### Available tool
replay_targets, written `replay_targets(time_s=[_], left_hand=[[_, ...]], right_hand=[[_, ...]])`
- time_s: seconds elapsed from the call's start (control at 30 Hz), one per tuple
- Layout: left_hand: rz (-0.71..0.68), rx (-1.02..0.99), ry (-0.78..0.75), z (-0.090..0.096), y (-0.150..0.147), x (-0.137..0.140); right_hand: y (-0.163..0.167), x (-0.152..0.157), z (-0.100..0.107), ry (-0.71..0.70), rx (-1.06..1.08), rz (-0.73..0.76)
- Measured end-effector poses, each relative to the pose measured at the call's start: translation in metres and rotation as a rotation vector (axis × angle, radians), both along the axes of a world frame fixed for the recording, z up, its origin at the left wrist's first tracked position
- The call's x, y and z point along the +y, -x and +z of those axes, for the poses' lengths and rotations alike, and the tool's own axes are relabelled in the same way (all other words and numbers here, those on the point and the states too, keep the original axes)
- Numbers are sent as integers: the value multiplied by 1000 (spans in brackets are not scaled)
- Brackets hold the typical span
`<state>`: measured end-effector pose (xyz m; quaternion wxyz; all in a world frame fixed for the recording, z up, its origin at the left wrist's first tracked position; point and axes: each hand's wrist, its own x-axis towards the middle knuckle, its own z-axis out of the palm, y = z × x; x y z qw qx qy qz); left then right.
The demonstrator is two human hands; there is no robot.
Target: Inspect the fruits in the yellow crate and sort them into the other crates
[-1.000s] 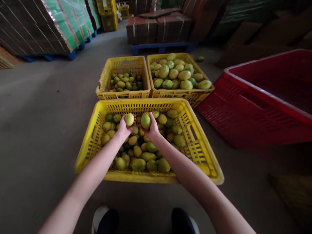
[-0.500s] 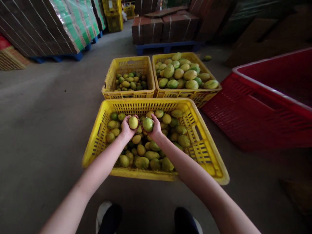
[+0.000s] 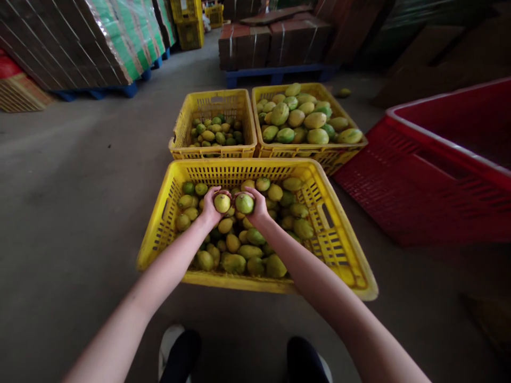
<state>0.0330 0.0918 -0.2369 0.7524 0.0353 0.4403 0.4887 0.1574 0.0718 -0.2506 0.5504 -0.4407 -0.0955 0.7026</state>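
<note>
My left hand (image 3: 213, 206) is closed around a yellowish papaya (image 3: 222, 202), its blunt end facing me. In my right hand (image 3: 256, 205) sits a greener papaya (image 3: 244, 203), with the fingers curled behind it. Both hands are close together over the large yellow crate (image 3: 239, 284), and the two fruits are almost side by side. Beneath them lie many loose green and yellow papayas (image 3: 234, 263), partly covered by my hands and forearms.
Behind stand a smaller-fruit yellow crate (image 3: 213, 154) and a heaped yellow crate (image 3: 311, 151). A red crate (image 3: 419, 181) leans at the right. Boxes on blue pallets (image 3: 275, 77) stand at the back. One fruit (image 3: 344, 92) lies on the floor.
Both fruits have turned a little in my hands, now showing their ends more squarely. The hands have stayed nearly in place; the whole view has shifted slightly.
</note>
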Motion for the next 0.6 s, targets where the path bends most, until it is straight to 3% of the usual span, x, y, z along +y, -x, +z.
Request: replay_targets(time_s=[0.23,0.6], left_hand=[[36,9,-7,-2,1,2],[137,-131,43,-13,7,8]], right_hand=[[1,-3,6,5,47,9],[0,3,-3,90,185,-130]])
